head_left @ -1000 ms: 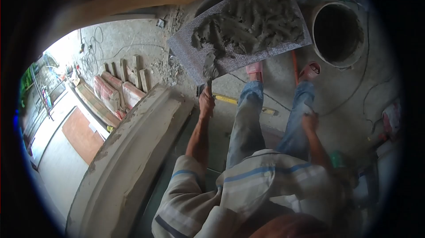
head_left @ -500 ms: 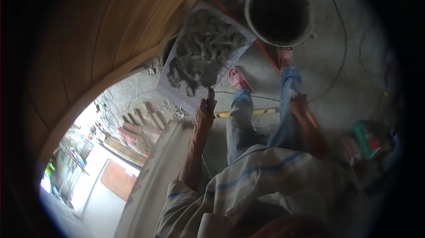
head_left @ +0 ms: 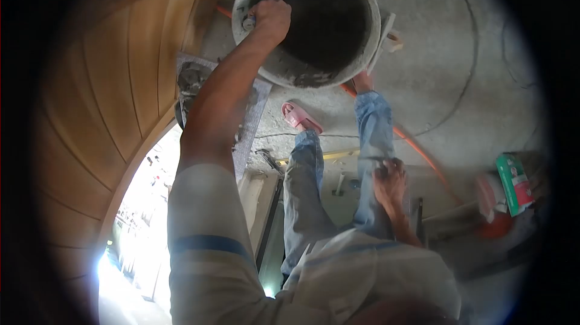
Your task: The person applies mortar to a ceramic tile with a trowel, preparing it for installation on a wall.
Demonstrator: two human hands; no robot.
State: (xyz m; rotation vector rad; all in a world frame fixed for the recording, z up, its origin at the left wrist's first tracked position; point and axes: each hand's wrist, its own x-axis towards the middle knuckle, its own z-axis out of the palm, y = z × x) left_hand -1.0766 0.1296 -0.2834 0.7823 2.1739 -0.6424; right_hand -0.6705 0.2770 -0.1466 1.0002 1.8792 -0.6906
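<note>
Fingers (head_left: 260, 10) closed round a handle (head_left: 249, 22), my left hand (head_left: 274, 21) over the bucket (head_left: 374, 30).
Right hand (head_left: 390, 183) on my jeans (head_left: 373, 128); how open, I can't tell.

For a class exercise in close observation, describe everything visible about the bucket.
The bucket is round, wide-mouthed and pale, probably plastic, with a grey-smeared rim. It stands upright on the floor, close to the right foot. Its inside is dark, fill level unclear. The left hand holds a tool over its left side; whether either touches it is unclear.
</note>
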